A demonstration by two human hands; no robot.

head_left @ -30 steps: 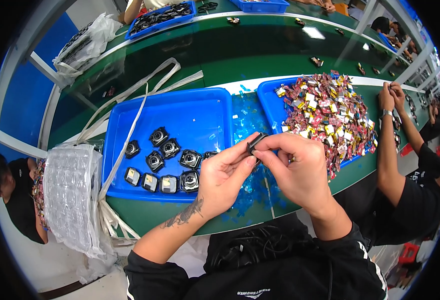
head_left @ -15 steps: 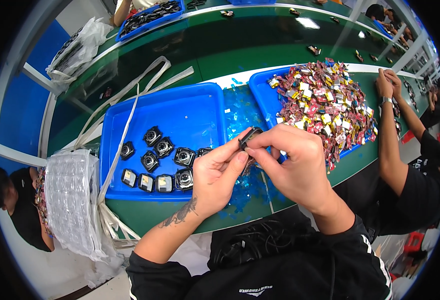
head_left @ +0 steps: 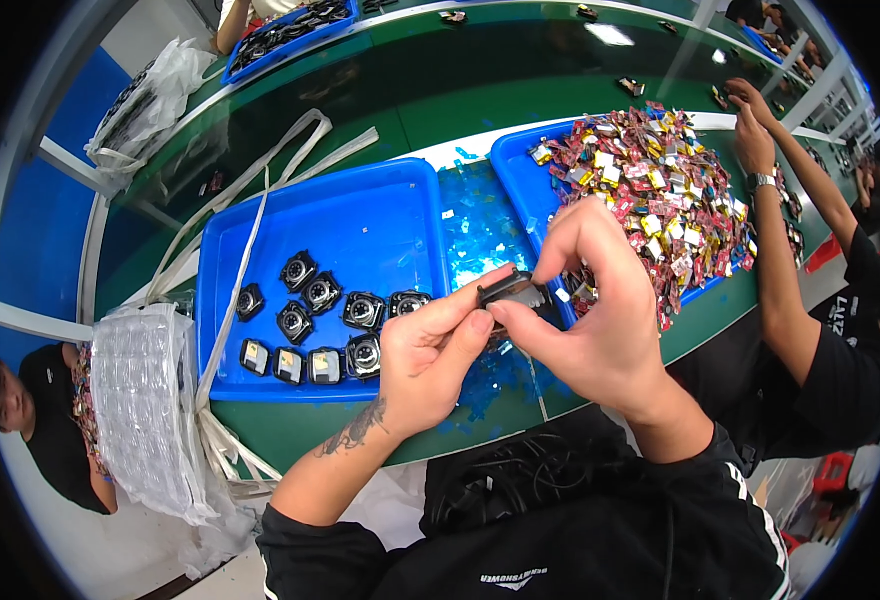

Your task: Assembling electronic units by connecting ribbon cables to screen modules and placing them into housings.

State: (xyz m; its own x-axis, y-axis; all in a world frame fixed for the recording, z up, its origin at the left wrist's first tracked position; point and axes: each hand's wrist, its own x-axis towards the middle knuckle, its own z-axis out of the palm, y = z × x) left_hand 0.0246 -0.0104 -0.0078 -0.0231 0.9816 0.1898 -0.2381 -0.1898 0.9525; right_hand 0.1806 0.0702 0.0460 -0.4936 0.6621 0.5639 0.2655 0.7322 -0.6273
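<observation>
My left hand [head_left: 430, 365] pinches a black smartwatch case [head_left: 504, 288] between thumb and fingers, tilted edge-on above the gap between two blue trays. My right hand [head_left: 600, 315] is close beside it, thumb at the case's near edge, index finger arched away and apart from the thumb. Something greyish shows under the case, too covered to make out. In the left blue tray [head_left: 222, 260] lie several more watch cases [head_left: 300, 270], most with a round back showing. A front row includes watch cases with pale rectangular faces [head_left: 289, 362].
A right blue tray [head_left: 520, 190] is heaped with small red, yellow and white parts [head_left: 660, 190]. Blue film scraps [head_left: 480, 235] litter the green bench [head_left: 290, 420] between trays. Plastic-wrapped stack [head_left: 150, 400] and white straps [head_left: 230, 320] stand left. A co-worker's hands [head_left: 755, 130] are at right.
My right index finger has lifted off the watch case, opening the earlier pinch. The case stays in my left hand. The co-worker's hands at right have shifted farther up the bench.
</observation>
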